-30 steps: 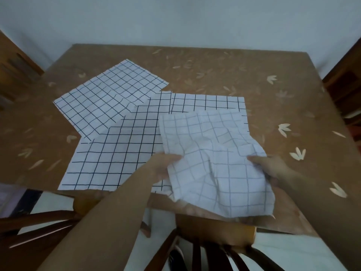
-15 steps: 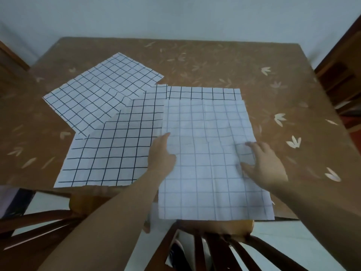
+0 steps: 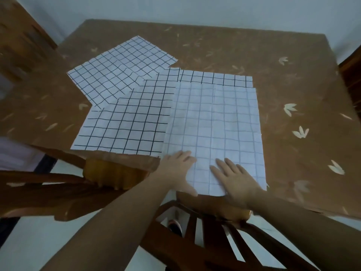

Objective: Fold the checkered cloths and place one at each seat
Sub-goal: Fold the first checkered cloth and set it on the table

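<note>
Presses down with left hand (image 3: 176,169) and right hand (image 3: 236,177), both flat with fingers straight, side by side and apart, gripping nothing. Pins the near edge of the pale-lined cloth (image 3: 214,118), spread unfolded at the near side of the table (image 3: 254,47), just above the chair back (image 3: 213,227). Overlaps the bold-grid cloth (image 3: 127,126) along the left border, with the far cloth (image 3: 121,69) further back and left. Possibly hides another cloth beneath, judging by the bold strip at the far border; cannot confirm from this angle.

Likely faults from here:

- Double pick-up. Pinching the left border risks catching the bold-grid cloth below and dragging it along. Take hold at the right or near edge instead.
- Slip off the table. With the near edge flush to the table edge, a pull toward the body probably sends the fabric down onto the chair. Fold away from the body.
- Skewed fold. Shows faint creases across the middle; folding over them tends to misalign the grid lines. Smooth outward first.
- Unpinned far corners. Expect shifting there when one palm lifts.
</note>
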